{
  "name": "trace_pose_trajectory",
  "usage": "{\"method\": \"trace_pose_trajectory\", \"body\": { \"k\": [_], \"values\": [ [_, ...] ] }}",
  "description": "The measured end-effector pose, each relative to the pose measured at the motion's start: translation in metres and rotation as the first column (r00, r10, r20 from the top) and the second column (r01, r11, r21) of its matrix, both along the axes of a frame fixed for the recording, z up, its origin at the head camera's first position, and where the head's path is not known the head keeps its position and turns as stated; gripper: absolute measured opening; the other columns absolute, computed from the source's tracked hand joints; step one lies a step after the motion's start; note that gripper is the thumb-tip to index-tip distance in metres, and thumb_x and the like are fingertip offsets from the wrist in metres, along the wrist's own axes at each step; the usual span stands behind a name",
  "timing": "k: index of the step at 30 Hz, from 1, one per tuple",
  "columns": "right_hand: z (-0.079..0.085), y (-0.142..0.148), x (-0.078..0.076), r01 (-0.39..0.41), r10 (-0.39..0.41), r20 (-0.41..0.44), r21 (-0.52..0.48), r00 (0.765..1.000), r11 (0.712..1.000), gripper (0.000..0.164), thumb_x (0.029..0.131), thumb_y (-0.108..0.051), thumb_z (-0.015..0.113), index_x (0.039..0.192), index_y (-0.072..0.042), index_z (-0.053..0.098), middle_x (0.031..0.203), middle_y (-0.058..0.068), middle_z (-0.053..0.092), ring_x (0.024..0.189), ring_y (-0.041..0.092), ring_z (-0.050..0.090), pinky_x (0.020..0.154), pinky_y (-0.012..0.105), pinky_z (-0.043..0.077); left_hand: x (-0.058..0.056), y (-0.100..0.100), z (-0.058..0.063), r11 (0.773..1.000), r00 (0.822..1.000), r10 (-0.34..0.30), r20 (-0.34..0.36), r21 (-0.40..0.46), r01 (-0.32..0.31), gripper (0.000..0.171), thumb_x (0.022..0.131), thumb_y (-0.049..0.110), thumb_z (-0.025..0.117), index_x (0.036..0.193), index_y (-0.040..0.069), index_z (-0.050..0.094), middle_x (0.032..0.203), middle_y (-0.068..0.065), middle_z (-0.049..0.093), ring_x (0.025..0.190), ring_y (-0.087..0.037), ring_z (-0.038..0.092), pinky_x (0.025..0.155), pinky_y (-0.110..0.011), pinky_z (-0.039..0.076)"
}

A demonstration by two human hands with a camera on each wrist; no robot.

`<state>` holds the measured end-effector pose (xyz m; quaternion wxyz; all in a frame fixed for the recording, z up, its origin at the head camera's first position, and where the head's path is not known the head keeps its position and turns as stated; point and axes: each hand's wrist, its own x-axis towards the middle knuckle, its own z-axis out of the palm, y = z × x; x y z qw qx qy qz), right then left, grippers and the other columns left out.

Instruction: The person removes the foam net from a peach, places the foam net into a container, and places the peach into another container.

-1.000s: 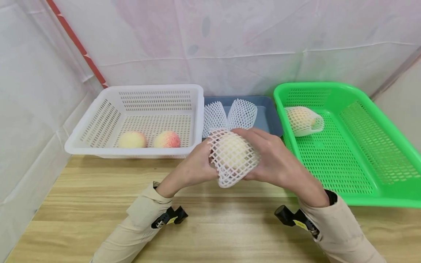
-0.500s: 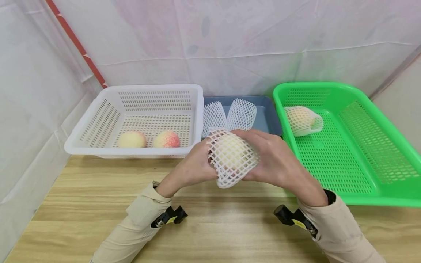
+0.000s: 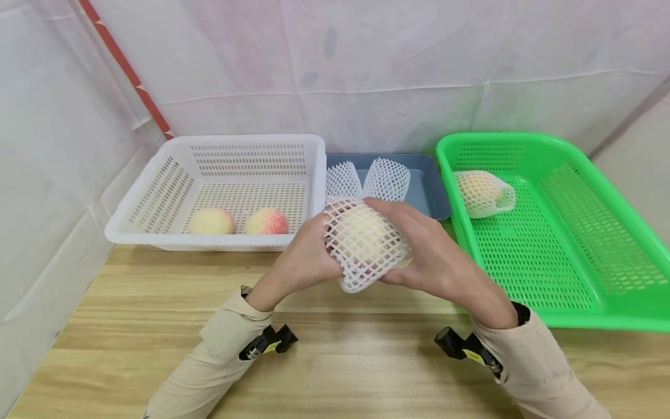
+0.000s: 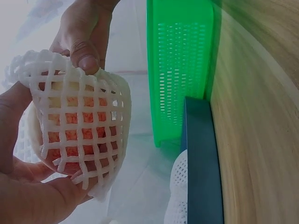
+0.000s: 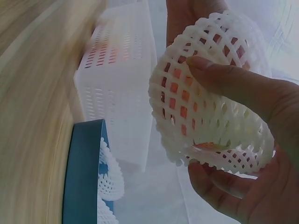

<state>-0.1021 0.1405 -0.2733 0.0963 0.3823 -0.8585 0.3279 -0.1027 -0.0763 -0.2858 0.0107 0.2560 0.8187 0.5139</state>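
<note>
A yellow and red peach [image 4: 72, 123] sits inside a white foam net [image 3: 366, 247], held up between both hands over the wooden table. My left hand [image 3: 306, 253] grips it from the left side; in the left wrist view its fingers curl round the fruit near the net's edge. On the other side, my right hand [image 3: 434, 250] holds the netted peach, thumb [image 5: 219, 77] lying across the mesh and fingers underneath in the right wrist view. The netting covers most of the fruit. From the head view, the fingertips are largely hidden behind it.
A white basket [image 3: 214, 240] at the left holds two bare peaches [image 3: 267, 222]. Behind the hands, a blue-grey tray [image 3: 426, 186] carries two foam nets [image 3: 387, 179]. The green basket [image 3: 555, 319] at the right contains one netted peach [image 3: 481, 194]. A cloth wall [image 3: 387, 110] rises at the back.
Both hands and the netted peach have shifted slightly up and to the left in the head view. Their grip looks the same; the baskets and tray stay in place.
</note>
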Motion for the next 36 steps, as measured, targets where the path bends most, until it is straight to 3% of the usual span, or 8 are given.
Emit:
{"method": "trace_pose_trajectory", "body": {
  "k": [5,9,14,19,25,36],
  "values": [
    [0.002,0.001,0.001,0.014,-0.015,0.011,0.038,1.0,0.999,0.11,0.058,-0.023,0.094,0.148,-0.008,0.033,0.143,0.014,0.046,0.129,0.03,0.045,0.103,0.05,0.039,0.0,-0.002,0.003,1.0,1.0,0.012,0.009,0.015,-0.012,0.077,0.062,0.007,0.086,0.131,0.005,0.052,0.121,-0.006,0.06,0.108,-0.018,0.058,0.096,-0.032,0.046],
    [0.006,0.004,0.001,0.028,-0.027,-0.039,0.025,0.999,0.999,0.11,0.053,-0.022,0.096,0.144,-0.004,0.037,0.138,0.015,0.05,0.122,0.03,0.05,0.098,0.048,0.044,0.001,-0.005,0.007,0.999,0.999,0.043,0.012,0.018,-0.043,0.077,0.062,0.005,0.084,0.132,0.007,0.051,0.123,-0.006,0.061,0.108,-0.018,0.058,0.096,-0.034,0.047],
    [0.01,0.008,-0.001,0.035,-0.041,-0.107,-0.049,0.993,0.998,0.086,0.052,-0.006,0.095,0.127,-0.001,0.052,0.12,0.011,0.059,0.103,0.022,0.058,0.079,0.032,0.053,0.001,-0.008,0.011,0.997,0.996,0.075,0.045,0.005,-0.075,0.078,0.063,0.003,0.083,0.134,0.008,0.051,0.124,-0.005,0.06,0.11,-0.019,0.057,0.097,-0.036,0.046],
    [0.012,0.01,-0.002,0.006,-0.024,-0.175,-0.107,0.984,0.994,0.056,0.059,0.008,0.085,0.109,0.0,0.06,0.114,0.008,0.061,0.1,0.016,0.056,0.073,0.014,0.047,0.001,-0.01,0.012,0.995,0.993,0.099,0.064,-0.011,-0.099,0.081,0.061,-0.001,0.082,0.134,0.007,0.049,0.123,-0.007,0.06,0.108,-0.02,0.057,0.096,-0.037,0.047],
    [0.012,0.01,-0.003,-0.018,-0.022,-0.206,-0.188,0.978,0.982,0.037,0.065,0.013,0.069,0.099,-0.003,0.066,0.103,0.002,0.066,0.089,0.013,0.058,0.071,0.014,0.044,0.0,-0.012,0.011,0.996,0.995,0.089,0.032,0.016,-0.09,0.082,0.061,0.001,0.083,0.134,0.007,0.048,0.124,-0.008,0.059,0.11,-0.022,0.056,0.097,-0.039,0.046],
    [0.012,0.013,-0.002,0.033,-0.072,-0.204,-0.189,0.976,0.981,0.03,0.067,0.01,0.069,0.094,-0.003,0.067,0.09,-0.002,0.067,0.078,0.01,0.058,0.071,0.015,0.046,0.001,-0.013,0.014,0.994,0.993,0.11,0.04,0.013,-0.111,0.084,0.06,0.002,0.084,0.135,0.008,0.047,0.123,-0.009,0.059,0.108,-0.023,0.057,0.093,-0.04,0.049]
  ]
}}
